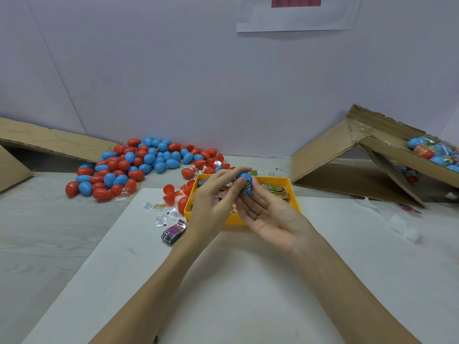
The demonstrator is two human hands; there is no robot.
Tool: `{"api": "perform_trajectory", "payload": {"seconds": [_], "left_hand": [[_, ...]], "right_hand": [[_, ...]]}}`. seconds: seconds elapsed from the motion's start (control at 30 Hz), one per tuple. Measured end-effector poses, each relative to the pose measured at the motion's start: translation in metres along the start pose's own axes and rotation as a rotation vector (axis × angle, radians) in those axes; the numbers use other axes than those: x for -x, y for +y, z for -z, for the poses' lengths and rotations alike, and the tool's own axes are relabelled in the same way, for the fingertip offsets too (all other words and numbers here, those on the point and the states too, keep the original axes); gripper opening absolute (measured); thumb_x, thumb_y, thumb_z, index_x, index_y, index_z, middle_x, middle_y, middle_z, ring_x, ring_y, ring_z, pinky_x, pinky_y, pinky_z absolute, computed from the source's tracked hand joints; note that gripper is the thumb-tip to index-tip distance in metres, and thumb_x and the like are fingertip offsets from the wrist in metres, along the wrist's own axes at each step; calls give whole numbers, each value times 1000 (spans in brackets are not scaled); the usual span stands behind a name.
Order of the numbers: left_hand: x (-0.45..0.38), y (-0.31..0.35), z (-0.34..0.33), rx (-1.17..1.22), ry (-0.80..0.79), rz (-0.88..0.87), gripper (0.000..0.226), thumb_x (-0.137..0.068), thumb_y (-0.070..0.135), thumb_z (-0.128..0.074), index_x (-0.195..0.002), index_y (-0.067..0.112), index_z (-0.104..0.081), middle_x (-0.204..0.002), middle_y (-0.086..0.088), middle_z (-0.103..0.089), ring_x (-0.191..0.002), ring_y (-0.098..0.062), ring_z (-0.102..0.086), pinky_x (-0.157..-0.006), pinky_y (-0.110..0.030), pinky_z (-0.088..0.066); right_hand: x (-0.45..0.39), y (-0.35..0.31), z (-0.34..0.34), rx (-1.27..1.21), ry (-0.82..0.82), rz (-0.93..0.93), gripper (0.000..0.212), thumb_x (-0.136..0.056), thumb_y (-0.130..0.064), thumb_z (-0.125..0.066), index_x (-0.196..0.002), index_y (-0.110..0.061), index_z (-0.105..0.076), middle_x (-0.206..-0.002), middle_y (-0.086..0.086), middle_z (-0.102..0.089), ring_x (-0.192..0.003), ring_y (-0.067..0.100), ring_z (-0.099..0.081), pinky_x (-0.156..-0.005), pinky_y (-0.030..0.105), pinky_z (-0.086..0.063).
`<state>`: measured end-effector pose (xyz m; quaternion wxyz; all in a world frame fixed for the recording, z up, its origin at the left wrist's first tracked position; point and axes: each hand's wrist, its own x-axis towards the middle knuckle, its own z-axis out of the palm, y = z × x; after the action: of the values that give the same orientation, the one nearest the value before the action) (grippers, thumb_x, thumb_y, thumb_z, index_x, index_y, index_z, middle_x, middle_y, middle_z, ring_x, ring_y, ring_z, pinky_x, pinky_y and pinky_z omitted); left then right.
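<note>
Head view, all places relative to the yellow tray:

- blue egg held in the air over the tray's back half, between both hands. A printed sleeve label sits round its lower part.
- left hand: forefinger over the egg's top, thumb under it, so a pinch. The other fingers are loose.
- right hand: palm up, fingers nearly straight beneath the egg, thumb up its right side, gripping it.
- Handling, my read: hollow moulded plastic, light, stiff, glossy and so slippery. Two halves, likely to pop apart if squeezed across the seam. Better to hold it end to end or low on the label band, where the film gives some grip.
- Loose label strips in the tray. Print on them and on the egg is too small to read, no brand legible.
- Left and behind the tray: pile of red and blue eggs. Just left: open red halves, white packets, a banded purple label bundle.
- Well right: tipped cardboard box holding labelled eggs.
- Wall sheet above: red block only, nothing readable.
</note>
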<state>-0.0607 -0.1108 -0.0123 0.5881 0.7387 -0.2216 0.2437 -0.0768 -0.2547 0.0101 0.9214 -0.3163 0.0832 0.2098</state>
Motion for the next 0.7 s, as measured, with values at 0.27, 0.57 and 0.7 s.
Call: {"api": "perform_trajectory", "payload": {"seconds": [0.27, 0.57, 0.7], "left_hand": [[0, -1, 1, 18, -10, 28, 26, -99, 19, -65, -123, 21, -74, -112, 7, -70, -114, -22, -63, -92, -27, -54], [4, 2, -4, 27, 35, -8, 23, -99, 11, -64, -117, 17, -76, -108, 1, -71, -108, -23, -66, -91, -38, -58], [3, 6, -4, 8, -7, 13, 25, -99, 18, -65, -123, 16, -72, -117, 8, -72, -116, -19, -66, -95, -36, -57]], "right_hand": [[1, 0, 2, -1, 48, -54, 46, -80, -22, -81, -119, 1, -72, -109, 17, -76, -91, 26, -77, -75, 35, -65], [1, -3, 2, 7, 37, -69, 45, -84, -24, -79, -119, 2, -70, -109, 20, -76, -93, 29, -77, -74, 37, -65], [3, -5, 2, 101, 41, 20, 43, -90, -27, -75, -126, -5, -67, -112, 20, -76, -97, 27, -77, -76, 33, -64]]}}
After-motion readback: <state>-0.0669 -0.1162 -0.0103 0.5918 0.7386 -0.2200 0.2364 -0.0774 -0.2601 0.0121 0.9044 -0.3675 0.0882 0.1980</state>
